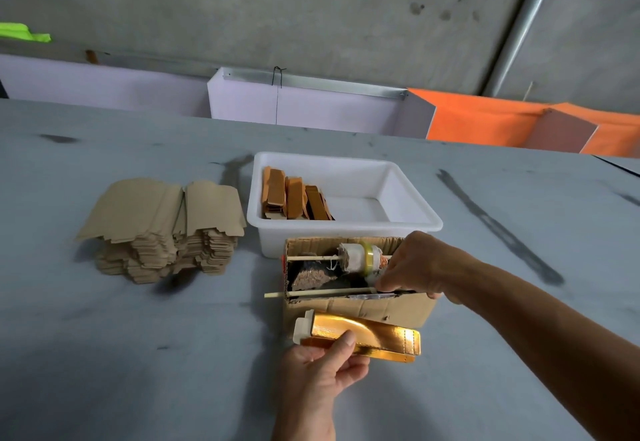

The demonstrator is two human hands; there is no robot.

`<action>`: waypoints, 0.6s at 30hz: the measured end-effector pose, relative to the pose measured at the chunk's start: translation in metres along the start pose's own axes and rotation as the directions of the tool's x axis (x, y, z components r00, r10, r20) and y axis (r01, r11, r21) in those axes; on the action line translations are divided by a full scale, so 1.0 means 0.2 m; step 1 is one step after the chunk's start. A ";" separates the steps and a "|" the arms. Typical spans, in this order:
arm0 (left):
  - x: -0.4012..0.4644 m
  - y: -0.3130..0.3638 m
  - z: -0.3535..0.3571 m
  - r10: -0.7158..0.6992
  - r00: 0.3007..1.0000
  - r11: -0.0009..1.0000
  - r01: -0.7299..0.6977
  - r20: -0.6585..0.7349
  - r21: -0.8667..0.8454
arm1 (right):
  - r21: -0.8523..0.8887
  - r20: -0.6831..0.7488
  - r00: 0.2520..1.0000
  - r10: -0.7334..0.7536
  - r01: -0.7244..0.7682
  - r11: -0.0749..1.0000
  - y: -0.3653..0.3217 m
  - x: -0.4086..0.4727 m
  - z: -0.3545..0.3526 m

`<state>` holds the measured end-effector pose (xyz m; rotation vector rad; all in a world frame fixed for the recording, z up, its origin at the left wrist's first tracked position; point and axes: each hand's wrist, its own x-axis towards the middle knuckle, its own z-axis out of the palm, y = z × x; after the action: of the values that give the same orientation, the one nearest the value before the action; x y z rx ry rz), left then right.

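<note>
The left hand (322, 368) holds the gold box (374, 335) just in front of the cardboard box (363, 309), thumb and fingers clamped on its folded end, I think so that the flap does not open. The right hand (415, 267) reaches inside, fingers pinched together on the tape roll (360, 260) hung on a stick, probably to pull a piece for sealing.

Bare table (173, 354) lies open on your near left and out to the right of the cardboard box (398, 307). The white tub (408, 191) stands just behind that box, closing the way forward. A stick (277, 295) juts from the box's left side. A stack of card blanks (162, 229) sits farther left, with an open lane between.
</note>
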<state>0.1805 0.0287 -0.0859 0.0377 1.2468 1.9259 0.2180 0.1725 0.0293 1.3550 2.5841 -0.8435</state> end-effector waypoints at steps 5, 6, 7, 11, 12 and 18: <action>0.00 0.00 0.00 -0.016 1.000 1.000 0.016 -0.010 -0.008 | -0.049 -0.033 0.999 0.000 -0.002 0.999 -0.01 0.02 0.02; 0.00 -0.01 0.00 -0.019 1.000 1.000 0.018 -0.009 -0.009 | -0.049 -0.037 0.999 0.003 -0.005 0.999 -0.01 0.02 0.02; 0.00 -0.01 0.00 -0.020 1.000 1.000 0.020 -0.007 -0.011 | -0.045 -0.038 0.999 0.010 -0.012 0.999 -0.01 0.02 0.03; 0.00 -0.01 -0.01 -0.027 1.000 0.999 0.026 -0.010 -0.027 | -0.039 -0.034 0.999 0.038 -0.040 0.998 -0.01 0.03 0.03; 0.00 -0.01 -0.01 -0.028 1.000 0.999 0.027 -0.009 -0.029 | -0.027 -0.027 0.999 0.047 -0.048 0.998 -0.01 0.03 0.03; 0.00 -0.01 -0.01 -0.020 1.000 0.999 0.020 0.004 -0.031 | 0.045 -0.016 0.998 0.066 -0.066 0.997 -0.04 0.05 0.04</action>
<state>0.1802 0.0270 -0.0883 0.0126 1.2099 1.9264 0.2043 0.1724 0.0226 1.4573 2.5324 -0.8879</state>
